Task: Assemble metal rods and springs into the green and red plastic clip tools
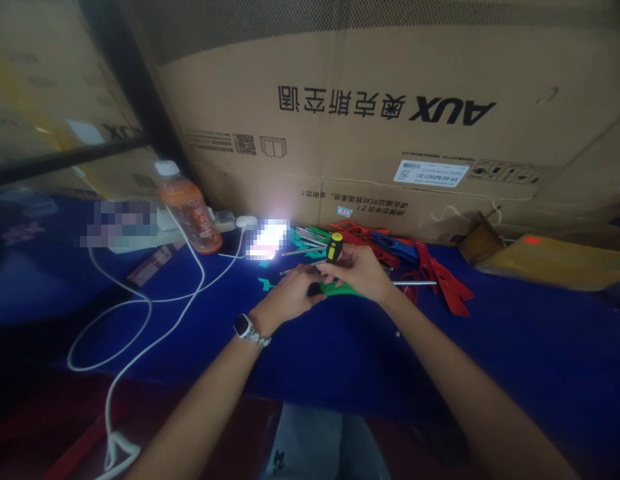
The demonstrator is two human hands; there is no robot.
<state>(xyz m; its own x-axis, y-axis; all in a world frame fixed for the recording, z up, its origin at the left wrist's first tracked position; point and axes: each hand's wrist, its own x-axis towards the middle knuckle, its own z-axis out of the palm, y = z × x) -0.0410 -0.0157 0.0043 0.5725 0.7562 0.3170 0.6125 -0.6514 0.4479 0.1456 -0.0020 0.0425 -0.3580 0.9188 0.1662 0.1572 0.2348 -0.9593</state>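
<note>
Green with a black end, the screwdriver (343, 289) lies level between the two hands I watch through the head camera, its bare shaft pointing to 3 o'clock. The left hand (291, 292) has its fingers clenched on the black end; a watch (243, 325) circles that wrist at 8 o'clock. The right hand (361, 268) arches over the green handle, fingers bent beside a black-and-yellow handle (335, 247); I cannot tell which of the two it grasps. From the hands, I see green pieces (315, 239) and metal shafts near 11 o'clock, red clips (443, 279) at 3, and a bright blurred patch (269, 240) at 10. Farther out at 10 stands a bottle (203, 220), with a white cable (149, 313) looping at 8. Behind everything, at 12, rises a printed carton (350, 153).
</note>
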